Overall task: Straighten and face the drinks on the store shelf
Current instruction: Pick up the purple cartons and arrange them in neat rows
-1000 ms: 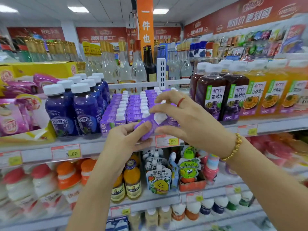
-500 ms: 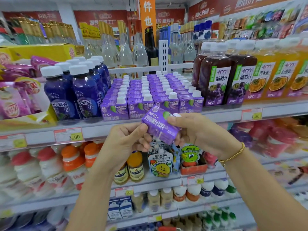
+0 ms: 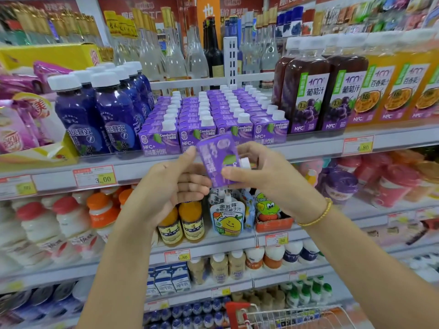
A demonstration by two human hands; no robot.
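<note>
Head view — left hand [image 3: 174,186] and right hand [image 3: 266,178] pinch a tilted purple carton [image 3: 217,155], just off the shelf edge [image 3: 311,148].

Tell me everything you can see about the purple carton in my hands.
The purple carton looks like a paperboard box with white lettering, a green leaf print and a white cap. It is turned on its side and tilted, cap pointing right, held in front of the shelf edge, just below the matching cartons. The left hand pinches its left edge; the right hand grips its right side, thumb on the front.
</note>
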